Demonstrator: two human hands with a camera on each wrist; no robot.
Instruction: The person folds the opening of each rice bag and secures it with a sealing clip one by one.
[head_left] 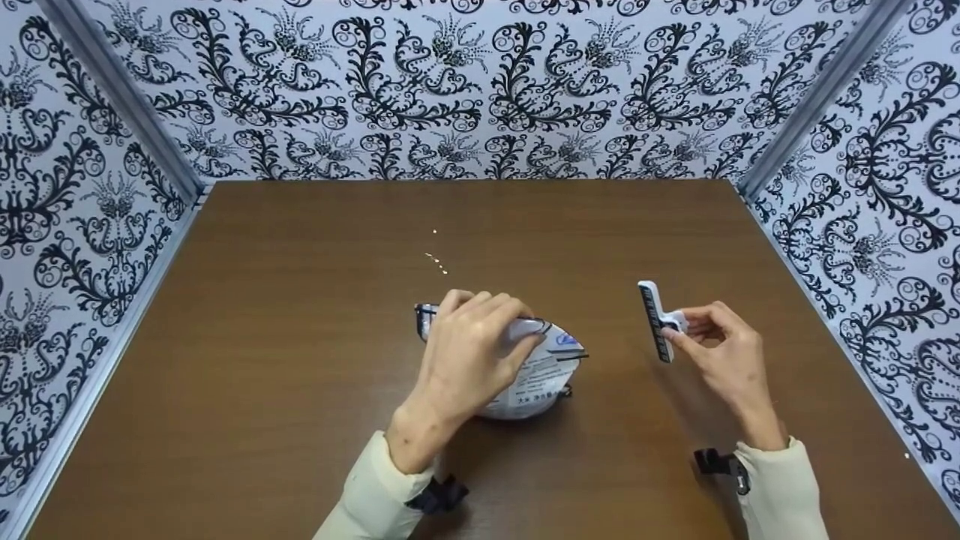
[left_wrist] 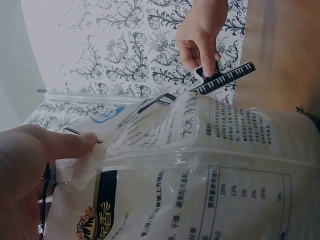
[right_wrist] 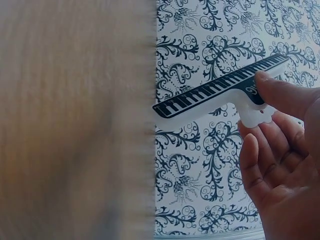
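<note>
A printed clear plastic rice bag (head_left: pixel 536 379) stands on the table, its top folded over. My left hand (head_left: pixel 472 352) grips that folded top, thumb on the near side; in the left wrist view the thumb (left_wrist: pixel 70 145) presses on the plastic. To the right of the bag and apart from it, my right hand (head_left: pixel 724 360) pinches a white bag clip (head_left: pixel 656 322) by its handle, between thumb and fingers. Black-and-white piano keys are printed along the clip's long bar (right_wrist: pixel 220 87). The far side of the bag is hidden by my left hand.
Several tiny pale grains (head_left: pixel 436 261) lie on the brown wooden table (head_left: pixel 285 315) beyond the bag. Patterned black-and-white panels (head_left: pixel 480 82) wall the table at the back and both sides, with metal strips (head_left: pixel 825 90) at the corners.
</note>
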